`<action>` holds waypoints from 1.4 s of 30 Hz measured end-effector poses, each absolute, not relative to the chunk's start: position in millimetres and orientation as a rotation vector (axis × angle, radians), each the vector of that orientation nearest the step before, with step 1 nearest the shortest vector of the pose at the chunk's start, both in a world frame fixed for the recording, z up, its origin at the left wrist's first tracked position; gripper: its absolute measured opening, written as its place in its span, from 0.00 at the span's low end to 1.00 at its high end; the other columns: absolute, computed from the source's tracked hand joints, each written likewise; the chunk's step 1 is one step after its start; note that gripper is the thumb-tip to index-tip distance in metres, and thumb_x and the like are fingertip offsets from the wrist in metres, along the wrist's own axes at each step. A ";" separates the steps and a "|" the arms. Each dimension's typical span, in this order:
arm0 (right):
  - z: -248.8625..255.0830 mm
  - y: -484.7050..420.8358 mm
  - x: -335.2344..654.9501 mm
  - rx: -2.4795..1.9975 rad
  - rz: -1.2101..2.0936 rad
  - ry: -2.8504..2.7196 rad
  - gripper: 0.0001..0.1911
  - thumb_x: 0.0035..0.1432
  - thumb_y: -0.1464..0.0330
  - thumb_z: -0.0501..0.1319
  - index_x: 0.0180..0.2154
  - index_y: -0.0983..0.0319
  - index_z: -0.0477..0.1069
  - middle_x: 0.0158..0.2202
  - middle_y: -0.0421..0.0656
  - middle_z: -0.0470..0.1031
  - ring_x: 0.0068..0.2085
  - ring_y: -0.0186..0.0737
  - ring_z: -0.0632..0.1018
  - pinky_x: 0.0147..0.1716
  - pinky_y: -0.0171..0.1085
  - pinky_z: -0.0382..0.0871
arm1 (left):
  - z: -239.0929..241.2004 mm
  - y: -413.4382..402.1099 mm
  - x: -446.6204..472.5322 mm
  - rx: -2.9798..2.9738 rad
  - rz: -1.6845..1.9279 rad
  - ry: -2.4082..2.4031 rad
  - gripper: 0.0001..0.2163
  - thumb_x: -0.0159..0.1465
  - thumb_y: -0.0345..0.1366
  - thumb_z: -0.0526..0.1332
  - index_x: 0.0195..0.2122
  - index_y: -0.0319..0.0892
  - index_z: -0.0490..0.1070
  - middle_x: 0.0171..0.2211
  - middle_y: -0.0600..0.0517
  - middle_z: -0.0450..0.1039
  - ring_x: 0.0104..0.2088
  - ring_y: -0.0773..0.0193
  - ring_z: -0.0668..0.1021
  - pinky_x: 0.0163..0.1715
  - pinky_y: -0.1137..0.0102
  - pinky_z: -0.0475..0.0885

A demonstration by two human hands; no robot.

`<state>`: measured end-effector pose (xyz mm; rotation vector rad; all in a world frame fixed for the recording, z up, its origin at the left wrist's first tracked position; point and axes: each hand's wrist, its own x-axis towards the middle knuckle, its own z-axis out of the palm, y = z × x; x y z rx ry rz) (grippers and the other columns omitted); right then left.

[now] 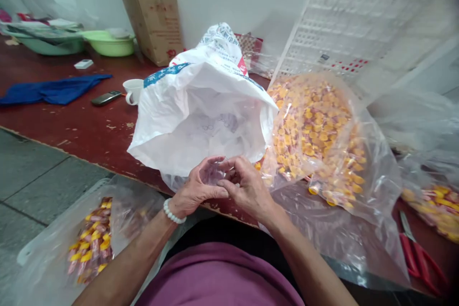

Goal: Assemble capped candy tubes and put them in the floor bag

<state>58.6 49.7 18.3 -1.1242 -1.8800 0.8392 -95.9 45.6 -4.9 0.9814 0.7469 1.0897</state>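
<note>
Here, at the near edge of the red table (71, 124), the left hand (195, 191) and right hand (247, 189) meet, fingers (229, 165) pinched together on a small clear piece (215, 172) (too blurred to identify), just below the open white bag (201, 114), beside the clear bag of yellow caps (319, 138).

One view only, from my head camera: it looks forward and steeply down, close over my hands (222, 184) at the near edge of the table (89, 129). It faces the far wall (229, 0). My lap fills the bottom edge; floor shows left.
</note>
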 end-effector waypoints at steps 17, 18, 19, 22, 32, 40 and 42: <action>-37.8 0.6 247.6 -1.857 0.162 -1.503 0.10 0.55 0.70 0.54 0.39 0.63 0.70 0.39 0.50 0.74 0.42 0.47 0.75 0.44 0.50 0.69 | 1.5 30.9 -62.9 1.287 1.180 1.040 0.23 0.49 0.30 0.70 0.46 0.41 0.67 0.38 0.50 0.75 0.37 0.63 0.78 0.41 0.71 0.73; -43.7 4.8 256.8 -1.877 0.117 -1.502 0.12 0.53 0.71 0.54 0.40 0.63 0.70 0.42 0.52 0.73 0.46 0.49 0.73 0.48 0.53 0.66 | 3.4 29.0 -61.5 1.288 1.168 1.030 0.23 0.48 0.30 0.70 0.46 0.42 0.67 0.37 0.50 0.75 0.37 0.63 0.78 0.40 0.71 0.73; -49.0 9.8 262.4 -1.893 0.078 -1.510 0.14 0.53 0.71 0.54 0.42 0.64 0.69 0.46 0.54 0.71 0.50 0.50 0.70 0.52 0.54 0.63 | 4.7 27.0 -59.7 1.296 1.151 1.018 0.23 0.48 0.30 0.70 0.45 0.42 0.67 0.37 0.50 0.75 0.36 0.63 0.78 0.39 0.71 0.74; -60.9 28.0 262.6 -1.926 0.002 -1.543 0.22 0.51 0.67 0.57 0.50 0.65 0.65 0.56 0.56 0.63 0.59 0.53 0.62 0.56 0.55 0.56 | 4.2 20.1 -52.4 1.355 1.063 0.965 0.22 0.49 0.29 0.69 0.45 0.43 0.66 0.37 0.50 0.75 0.35 0.63 0.79 0.36 0.72 0.74; -77.2 37.1 222.0 -1.781 -0.034 -1.708 0.23 0.53 0.73 0.54 0.52 0.62 0.64 0.54 0.52 0.64 0.57 0.48 0.65 0.54 0.50 0.61 | -28.2 0.9 -20.1 1.429 0.871 0.785 0.19 0.52 0.26 0.64 0.46 0.43 0.69 0.36 0.50 0.74 0.35 0.63 0.76 0.39 0.71 0.71; -71.5 6.9 238.3 -1.809 -0.068 -1.580 0.18 0.53 0.68 0.57 0.47 0.62 0.66 0.48 0.50 0.67 0.52 0.49 0.67 0.52 0.51 0.61 | -37.2 6.8 -4.1 1.549 0.824 0.836 0.18 0.50 0.24 0.62 0.42 0.42 0.70 0.36 0.51 0.75 0.37 0.62 0.76 0.39 0.71 0.71; -72.2 2.8 239.6 -1.851 -0.045 -1.546 0.14 0.54 0.66 0.57 0.44 0.63 0.67 0.42 0.50 0.70 0.46 0.49 0.69 0.48 0.50 0.63 | -37.8 7.7 -3.0 1.544 0.822 0.831 0.18 0.50 0.24 0.62 0.43 0.42 0.70 0.36 0.51 0.75 0.36 0.62 0.76 0.38 0.71 0.71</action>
